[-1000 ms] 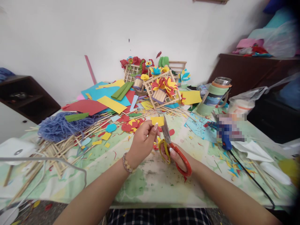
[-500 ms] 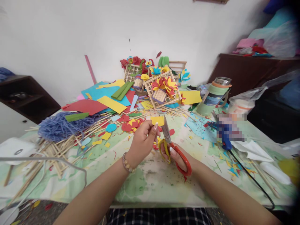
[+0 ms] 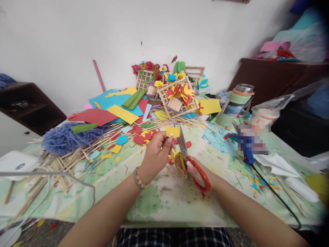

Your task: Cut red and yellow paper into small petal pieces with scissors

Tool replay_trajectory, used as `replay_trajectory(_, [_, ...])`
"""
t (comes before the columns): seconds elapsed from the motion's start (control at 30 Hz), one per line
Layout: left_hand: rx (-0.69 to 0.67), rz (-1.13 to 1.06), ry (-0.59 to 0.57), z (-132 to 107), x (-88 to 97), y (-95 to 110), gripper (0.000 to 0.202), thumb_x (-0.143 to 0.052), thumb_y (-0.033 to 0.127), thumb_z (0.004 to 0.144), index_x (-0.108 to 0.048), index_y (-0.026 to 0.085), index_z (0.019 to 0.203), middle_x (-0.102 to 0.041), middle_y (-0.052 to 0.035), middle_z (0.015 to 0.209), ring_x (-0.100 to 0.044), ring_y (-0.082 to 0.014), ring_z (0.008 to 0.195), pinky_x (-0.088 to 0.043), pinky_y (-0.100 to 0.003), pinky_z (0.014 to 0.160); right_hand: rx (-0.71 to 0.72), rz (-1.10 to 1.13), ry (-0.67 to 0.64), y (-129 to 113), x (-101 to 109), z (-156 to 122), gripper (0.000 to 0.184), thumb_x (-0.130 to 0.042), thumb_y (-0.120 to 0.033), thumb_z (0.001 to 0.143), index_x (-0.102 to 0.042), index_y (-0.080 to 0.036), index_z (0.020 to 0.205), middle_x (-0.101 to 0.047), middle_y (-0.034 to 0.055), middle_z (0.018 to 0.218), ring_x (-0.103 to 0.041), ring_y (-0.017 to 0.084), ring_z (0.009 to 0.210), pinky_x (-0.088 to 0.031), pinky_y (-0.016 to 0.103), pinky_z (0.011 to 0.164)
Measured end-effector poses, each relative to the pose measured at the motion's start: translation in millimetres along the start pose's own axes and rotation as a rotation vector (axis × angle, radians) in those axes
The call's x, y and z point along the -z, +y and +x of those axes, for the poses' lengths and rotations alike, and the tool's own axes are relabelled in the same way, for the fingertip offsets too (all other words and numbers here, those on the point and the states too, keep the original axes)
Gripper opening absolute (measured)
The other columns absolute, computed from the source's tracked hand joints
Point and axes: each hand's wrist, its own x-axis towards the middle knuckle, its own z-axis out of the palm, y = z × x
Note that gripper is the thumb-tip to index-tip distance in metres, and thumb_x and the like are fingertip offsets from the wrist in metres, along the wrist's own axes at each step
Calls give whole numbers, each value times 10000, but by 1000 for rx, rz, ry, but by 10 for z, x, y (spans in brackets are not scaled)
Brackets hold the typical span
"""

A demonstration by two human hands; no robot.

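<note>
No writing is legible; the oval mark (image 3: 20,166) on the white device (image 3: 27,159) seems too small to read.

A beaded bracelet (image 3: 140,179) is worn at the left wrist, just below the left hand (image 3: 155,156). It is made up of small round beads: muted purplish and greyish ones are mixed with larger golden ones, and the wrist is ringed closely by them. The left forearm (image 3: 108,206) and the right forearm (image 3: 246,209) are seen bare. On the left hand, the thumbnail (image 3: 171,138) is shaped long and its end is lightened to a whitish tip; a pale tip is also shown by the thumbnail of the right hand (image 3: 196,174). The lap is covered by a checked garment (image 3: 146,237), in which a very dark, navy or black ground is crossed by thin white lines.
</note>
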Motion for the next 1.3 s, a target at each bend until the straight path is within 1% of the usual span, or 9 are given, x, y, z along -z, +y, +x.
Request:
replay_trajectory(0.17, [9,-4,-14,2,3,1,389,-578,537,1003,-573,207,796,-625,5,728,-569,-115,584,-471,-251,588,-22,33,4,19,-2,-4,593,-341,-782,1008,-459,-219,863,-432,-15,720,-382,154,596,-331,304,553])
replay_trajectory(0.33, [0,-7,-8,5,6,11,378,-578,519,1008,-579,204,799,-612,10,714,-565,-112,584,-465,-247,591,-16,21,1,16,-2,-8,575,-335,-764,1020,-453,-222,867,-458,-3,744,-403,164,627,-365,314,583])
replay_trajectory(0.5, [6,-9,-10,15,-2,10,378,-587,533,999,-592,205,811,-623,4,722,-567,-116,579,-469,-250,584,-18,6,7,-1,-3,-2,581,-324,-770,1018,-454,-227,854,-468,-1,743,-400,170,631,-358,325,600])
replay_trajectory(0.6, [4,-15,-14,14,-6,12,375,-594,536,993,-596,204,818,-627,6,723,-564,-111,566,-467,-243,570,-18,1,7,-9,-1,-1,581,-324,-767,1019,-455,-225,854,-459,-5,735,-394,167,625,-352,324,597])
replay_trajectory(0.73, [4,-11,-9,11,-3,9,391,-600,549,985,-589,205,801,-629,4,718,-566,-114,565,-471,-244,570,-23,-14,11,-2,1,-6,576,-314,-762,1025,-439,-229,847,-436,-14,722,-393,163,616,-372,321,596])
replay_trajectory(1.0, [8,7,-12,7,0,-18,400,-585,544,997,-570,209,778,-626,3,708,-567,-118,569,-465,-252,576,-64,-10,11,29,5,-14,671,-273,-872,952,-451,-232,858,-439,-11,710,-391,173,602,-380,337,582])
replay_trajectory(1.17, [-5,24,-13,4,1,-17,410,-578,553,997,-570,213,768,-610,4,686,-568,-127,575,-467,-260,582,-67,-26,12,26,2,-24,679,-254,-879,949,-447,-236,846,-445,-12,697,-397,177,605,-397,348,592])
replay_trajectory(1.3, [-6,30,-19,7,5,-10,402,-572,543,1001,-570,212,772,-610,7,683,-571,-123,568,-464,-255,577,-65,-26,16,33,0,-29,681,-251,-875,953,-452,-230,865,-444,-17,690,-398,168,596,-397,335,577])
